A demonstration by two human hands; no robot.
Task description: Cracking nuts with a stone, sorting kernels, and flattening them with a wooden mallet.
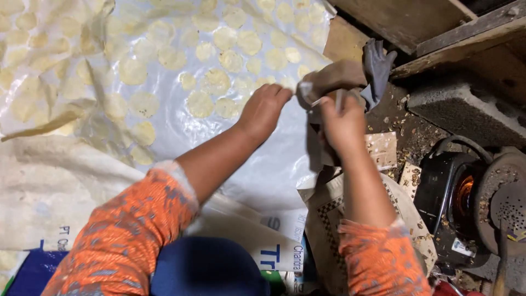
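My left hand (263,109) and my right hand (342,120) meet over the right edge of a clear plastic sheet (181,137) spread on the floor. Both pinch a crumpled brownish cloth or paper (334,77) held between them. Many thin pale yellow discs (200,104) lie in rows on the sheet, the nearest just left of my left hand. My sleeves are orange and patterned.
A grey glove or rag (378,66) hangs beside the cloth. A black stove with a glowing fire (455,192) and a round perforated metal lid (507,200) stand at the right. Concrete block (466,109), wooden planks (427,27), printed sacks (55,192) underfoot.
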